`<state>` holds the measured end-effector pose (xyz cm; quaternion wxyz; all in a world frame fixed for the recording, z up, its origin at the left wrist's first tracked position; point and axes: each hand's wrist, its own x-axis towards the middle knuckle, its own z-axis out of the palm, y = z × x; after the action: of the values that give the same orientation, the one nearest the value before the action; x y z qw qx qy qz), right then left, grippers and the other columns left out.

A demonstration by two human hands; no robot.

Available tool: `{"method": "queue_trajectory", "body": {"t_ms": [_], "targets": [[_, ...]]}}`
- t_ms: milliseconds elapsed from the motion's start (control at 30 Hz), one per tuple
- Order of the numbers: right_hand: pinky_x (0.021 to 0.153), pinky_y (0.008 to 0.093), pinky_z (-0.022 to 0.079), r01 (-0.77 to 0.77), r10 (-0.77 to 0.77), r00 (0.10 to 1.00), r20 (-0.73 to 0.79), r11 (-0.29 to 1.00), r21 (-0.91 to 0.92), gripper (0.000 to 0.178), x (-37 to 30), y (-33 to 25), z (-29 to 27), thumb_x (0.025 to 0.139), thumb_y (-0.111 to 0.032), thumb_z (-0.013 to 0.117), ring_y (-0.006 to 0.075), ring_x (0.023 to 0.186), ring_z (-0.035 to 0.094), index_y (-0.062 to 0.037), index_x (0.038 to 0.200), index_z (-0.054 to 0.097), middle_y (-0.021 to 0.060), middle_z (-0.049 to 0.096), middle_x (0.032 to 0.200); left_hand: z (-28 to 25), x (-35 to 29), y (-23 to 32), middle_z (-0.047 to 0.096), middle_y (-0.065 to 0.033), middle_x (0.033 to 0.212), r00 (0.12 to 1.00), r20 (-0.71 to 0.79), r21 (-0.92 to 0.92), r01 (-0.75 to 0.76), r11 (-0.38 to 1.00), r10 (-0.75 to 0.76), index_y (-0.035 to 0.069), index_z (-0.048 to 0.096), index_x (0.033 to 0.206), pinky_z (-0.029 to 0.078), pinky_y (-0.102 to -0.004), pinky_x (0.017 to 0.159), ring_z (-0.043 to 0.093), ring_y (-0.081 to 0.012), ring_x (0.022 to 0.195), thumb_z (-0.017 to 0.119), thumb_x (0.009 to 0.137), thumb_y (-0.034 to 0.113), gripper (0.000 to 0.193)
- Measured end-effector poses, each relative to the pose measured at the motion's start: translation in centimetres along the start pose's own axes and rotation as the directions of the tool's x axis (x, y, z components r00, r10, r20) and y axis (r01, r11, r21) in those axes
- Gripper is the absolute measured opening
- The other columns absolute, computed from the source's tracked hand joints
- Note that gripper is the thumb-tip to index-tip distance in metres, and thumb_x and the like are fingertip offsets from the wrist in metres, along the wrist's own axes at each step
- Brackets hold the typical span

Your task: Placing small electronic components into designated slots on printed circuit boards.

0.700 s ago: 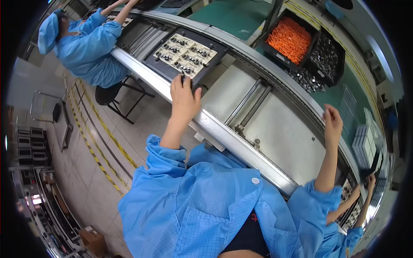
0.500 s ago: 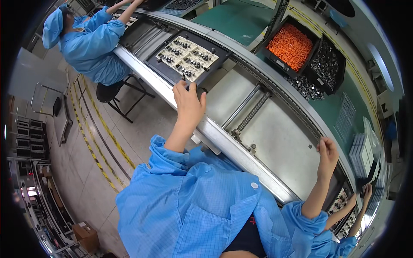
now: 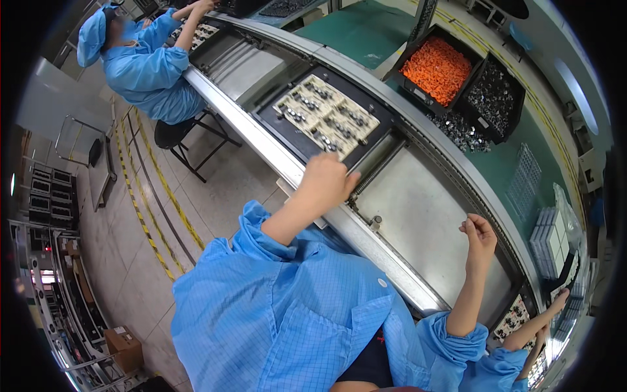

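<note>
My left hand is at the near right corner of a black tray on the conveyor line, its fingers curled at the tray's edge and partly blurred. On the tray lies a cream fixture plate with several pockets holding small black and silver parts. My right hand hovers over the bare metal bed of the conveyor, thumb and fingertips pinched together. Whatever is between those fingertips, if anything, is too small to make out.
Beyond the rail stand a black bin of orange pieces and a bin of small dark parts, with loose metal parts beside them. A co-worker sits at the far left; another person's arms reach in at the lower right.
The black tray with the fixture plate has slid right along the conveyor, together with my left hand. My right hand has shifted slightly left, still pinched.
</note>
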<state>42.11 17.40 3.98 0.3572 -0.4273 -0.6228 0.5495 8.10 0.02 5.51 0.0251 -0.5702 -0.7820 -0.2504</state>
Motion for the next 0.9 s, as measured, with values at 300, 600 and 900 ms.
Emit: {"method": "queue_trajectory", "body": {"t_ms": [300, 600, 900], "targets": [[0.069, 0.0250, 0.052, 0.088, -0.088, 0.996, 0.028, 0.996, 0.011, 0.014, 0.2, 2.3, -2.5, 0.091, -0.004, 0.064, 0.0099, 0.076, 0.060, 0.0025, 0.103, 0.064, 0.0036, 0.064, 0.089, 0.6, 1.5, 8.0, 0.065, -0.0263, 0.072, 0.703, 0.591, -0.189, -0.354, 0.916, 0.394, -0.006, 0.068, 0.071, 0.054, -0.0467, 0.068, 0.066, -0.0422, 0.071, 0.065, 0.083, 0.037, 0.046], [0.063, 0.0223, 0.052, 0.149, -0.154, 0.987, -0.038, 0.984, -0.096, 0.011, 2.6, 2.4, -5.8, 0.090, -0.001, 0.063, 0.0074, 0.072, 0.058, 0.0017, 0.100, 0.065, 0.0028, 0.063, 0.087, 4.1, 26.5, 10.2, 0.069, -0.0173, 0.086, 0.823, 0.020, 0.186, -0.562, 0.806, 0.568, -0.001, 0.070, 0.085, 0.053, -0.0466, 0.076, 0.066, -0.0354, 0.083, 0.063, 0.073, 0.012, 0.018], [0.063, 0.0228, 0.050, 0.173, -0.183, 0.981, -0.064, 0.975, -0.143, 0.010, 2.7, 2.4, -5.7, 0.089, 0.000, 0.064, 0.0089, 0.067, 0.058, 0.0017, 0.099, 0.065, 0.0025, 0.062, 0.079, 11.5, 35.8, 6.1, 0.069, -0.0186, 0.092, 0.943, 0.067, 0.133, -0.332, 0.934, 0.326, 0.002, 0.071, 0.088, 0.053, -0.0446, 0.085, 0.065, -0.0356, 0.099, 0.064, 0.075, 0.005, 0.015]]}}
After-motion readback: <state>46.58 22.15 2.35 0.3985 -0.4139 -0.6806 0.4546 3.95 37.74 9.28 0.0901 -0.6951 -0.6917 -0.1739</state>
